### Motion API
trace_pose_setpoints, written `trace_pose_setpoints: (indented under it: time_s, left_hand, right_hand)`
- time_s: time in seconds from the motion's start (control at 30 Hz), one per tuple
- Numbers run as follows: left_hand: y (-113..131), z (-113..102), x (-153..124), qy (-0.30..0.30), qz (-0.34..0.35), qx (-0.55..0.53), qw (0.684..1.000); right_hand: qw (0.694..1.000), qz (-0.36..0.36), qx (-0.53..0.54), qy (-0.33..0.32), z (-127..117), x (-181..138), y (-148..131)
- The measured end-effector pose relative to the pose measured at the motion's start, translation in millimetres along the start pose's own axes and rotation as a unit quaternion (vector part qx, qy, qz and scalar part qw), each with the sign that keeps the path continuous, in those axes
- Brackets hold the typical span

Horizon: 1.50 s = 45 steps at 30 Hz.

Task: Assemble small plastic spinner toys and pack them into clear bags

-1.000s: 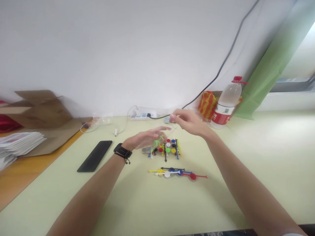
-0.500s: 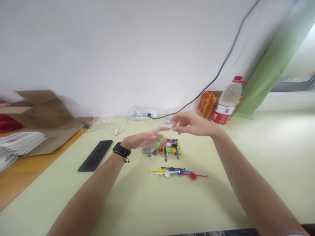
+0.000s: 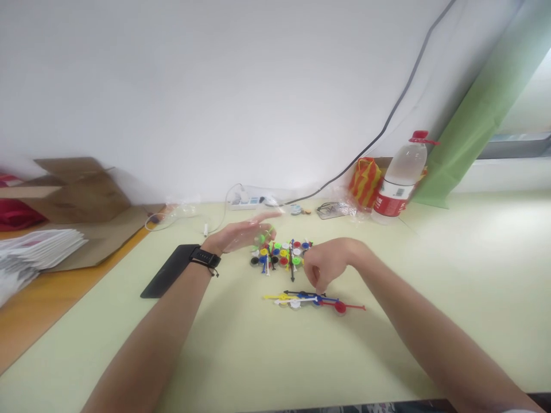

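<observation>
We hold our left hand [image 3: 236, 234] over the far left of the scattered spinners, its fingers stretched toward the right and a clear bag [image 3: 249, 229] caught in them; the film blurs the exact grip. Inside the bag, a green spinner [image 3: 266, 236] is tilted, its long axis climbing from lower left to upper right; we cannot tell which end is its point.

Our right hand [image 3: 329, 261] is turned down, fingers curled and tips bunched together, just at the right end of the black spinner [image 3: 297, 293]. We cannot tell whether they pinch it or only hover there.

In the near row, the long axes run mostly left to right. The black spinner's arrowhead points left, as does that of the white spinner [image 3: 295, 303]. The yellow spinner [image 3: 283, 297] lies at the row's left, the blue spinner [image 3: 317, 299] near its middle, and the red spinner [image 3: 340, 308] at its right. Beyond, in the far cluster [image 3: 284, 252], several lie crosswise, one black arrowhead pointing toward us.
</observation>
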<state>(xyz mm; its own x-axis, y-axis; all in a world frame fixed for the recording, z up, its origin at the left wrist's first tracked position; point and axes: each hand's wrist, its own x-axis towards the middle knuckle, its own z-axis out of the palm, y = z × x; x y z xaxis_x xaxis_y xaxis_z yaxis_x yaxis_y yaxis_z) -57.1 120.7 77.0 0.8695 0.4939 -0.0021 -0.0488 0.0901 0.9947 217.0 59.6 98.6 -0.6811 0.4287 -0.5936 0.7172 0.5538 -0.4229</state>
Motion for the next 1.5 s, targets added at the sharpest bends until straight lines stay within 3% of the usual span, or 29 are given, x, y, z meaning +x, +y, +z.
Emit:
trace_pose_setpoints:
  time_s: [0.17, 0.27, 0.47, 0.6, 0.7, 0.8, 0.97, 1.07, 1.13, 1.2, 1.33, 1.43, 1.5]
  left_hand:
    - [-3, 2, 3, -0.008, 0.006, 0.022, 1.0]
    - [-6, 2, 4, 0.0, 0.004, 0.025, 1.0]
    - [-10, 3, 6, -0.008, -0.014, 0.027, 0.999]
    - [-9, 6, 6, -0.012, -0.016, 0.022, 1.0]
    - [-8, 9, 8, -0.029, -0.021, 0.011, 0.999]
    - [-8, 13, 10, -0.053, -0.025, 0.008, 0.998]
    - [-7, 24, 16, -0.065, -0.018, 0.018, 0.998]
    - [-6, 30, 18, -0.071, -0.013, 0.022, 0.997]
    - [-6, 30, 18, -0.068, -0.012, 0.028, 0.997]
    - [-7, 29, 17, -0.064, -0.013, 0.033, 0.997]
    - [-8, 25, 14, -0.051, -0.014, 0.042, 0.998]
    - [-11, 21, 14, -0.045, -0.017, 0.049, 0.998]
    - [-13, 19, 15, -0.049, -0.02, 0.055, 0.997]
  right_hand:
    - [0.999, -0.005, -0.007, -0.053, 7, 28, 2]
    - [0.998, -0.043, 0.004, -0.049, 8, 30, 3]
    - [0.999, -0.03, 0.022, -0.01, 6, 20, 1]
    - [0.997, -0.007, 0.081, 0.008, -2, -4, -1]
    - [0.989, -0.074, 0.085, 0.091, -10, -33, 1]
    - [0.96, -0.146, 0.106, 0.216, -19, -61, 9]
    - [0.849, -0.138, 0.22, 0.461, -24, -89, 21]
    - [0.814, -0.122, 0.249, 0.51, -24, -95, 23]
    - [0.837, -0.109, 0.232, 0.484, -24, -95, 27]
    - [0.88, -0.075, 0.195, 0.427, -25, -93, 38]
    - [0.945, 0.07, 0.141, 0.286, -21, -75, 74]
    - [0.959, 0.185, 0.177, 0.123, -13, -55, 99]
    - [0.958, 0.184, 0.211, 0.067, -7, -41, 108]
